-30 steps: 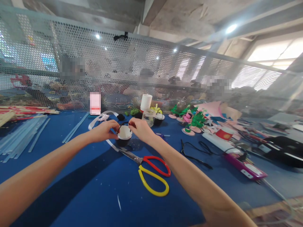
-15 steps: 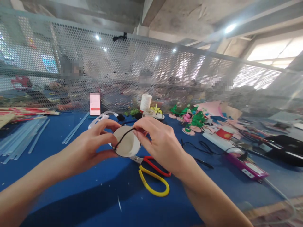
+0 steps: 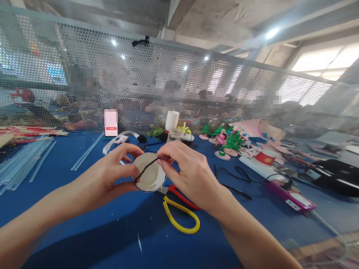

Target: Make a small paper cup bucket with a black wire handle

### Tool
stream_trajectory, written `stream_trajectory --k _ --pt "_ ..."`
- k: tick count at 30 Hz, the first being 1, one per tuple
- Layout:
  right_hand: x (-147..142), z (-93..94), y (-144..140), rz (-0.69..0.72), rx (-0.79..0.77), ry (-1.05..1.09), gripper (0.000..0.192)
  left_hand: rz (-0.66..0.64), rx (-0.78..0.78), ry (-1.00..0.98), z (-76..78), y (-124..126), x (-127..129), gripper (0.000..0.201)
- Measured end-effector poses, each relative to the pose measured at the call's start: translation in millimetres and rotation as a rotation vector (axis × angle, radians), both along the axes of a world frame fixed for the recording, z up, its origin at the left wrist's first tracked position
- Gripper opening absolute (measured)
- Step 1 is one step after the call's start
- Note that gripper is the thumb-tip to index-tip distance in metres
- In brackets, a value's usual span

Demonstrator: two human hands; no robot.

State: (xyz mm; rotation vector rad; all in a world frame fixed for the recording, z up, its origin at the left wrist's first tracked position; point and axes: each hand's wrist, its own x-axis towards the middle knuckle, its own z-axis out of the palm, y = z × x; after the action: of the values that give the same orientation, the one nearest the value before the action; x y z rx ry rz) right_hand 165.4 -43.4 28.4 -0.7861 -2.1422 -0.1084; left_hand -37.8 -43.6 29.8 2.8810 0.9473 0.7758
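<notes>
A white paper cup (image 3: pixel 153 177) is tipped so that its open mouth faces me, with a dark line along its rim. My left hand (image 3: pixel 119 170) grips the cup's left side, thumb and fingers around the wall. Across the mouth runs a black cord (image 3: pixel 147 166), from the left fingers to the right fingertips. My right hand (image 3: pixel 183 164) pinches the cord's upper end at the right of the rim. Beneath the right hand lie scissors (image 3: pixel 182 223) with one yellow and one red handle; their blades are partly hidden behind the cup.
A phone (image 3: pixel 111 122) stands at the back, by a white ribbon (image 3: pixel 112 144). Clear strips (image 3: pixel 25 160) lie left. Behind the hands are a glass jar (image 3: pixel 175 135) and a white stack (image 3: pixel 172 120). Green craft plants (image 3: pixel 234 142) and a purple power strip (image 3: pixel 291 198) lie right.
The cup has moved slightly down and its mouth faces me a little more. The right hand has shifted slightly down with the cord still pinched. The left hand keeps its hold.
</notes>
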Motion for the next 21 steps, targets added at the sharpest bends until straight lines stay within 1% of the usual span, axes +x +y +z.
stream_trajectory --k 3,6,10,13,17,21 --pt "0 -1.0 2 -0.013 -0.053 0.013 0.012 0.01 -0.003 0.005 0.4 1 0 0.012" --pt "0 -2.8 5 -0.034 -0.126 0.022 0.017 0.016 0.024 -0.005 -1.5 3 -1 0.013" --pt "-2 -4.8 8 -0.109 -0.245 -0.006 0.017 0.034 0.104 -0.003 -7.7 5 0 0.014" --pt "-6 -6.2 10 -0.171 -0.302 -0.051 0.012 0.063 0.144 0.016 -12.2 5 2 0.014" --pt "-10 -10.3 14 -0.207 -0.31 -0.047 0.009 0.08 0.151 0.038 -15.6 4 4 0.015" --pt "-10 -14.8 17 -0.2 -0.278 -0.028 0.011 0.085 0.145 0.069 -16.5 3 5 0.016"
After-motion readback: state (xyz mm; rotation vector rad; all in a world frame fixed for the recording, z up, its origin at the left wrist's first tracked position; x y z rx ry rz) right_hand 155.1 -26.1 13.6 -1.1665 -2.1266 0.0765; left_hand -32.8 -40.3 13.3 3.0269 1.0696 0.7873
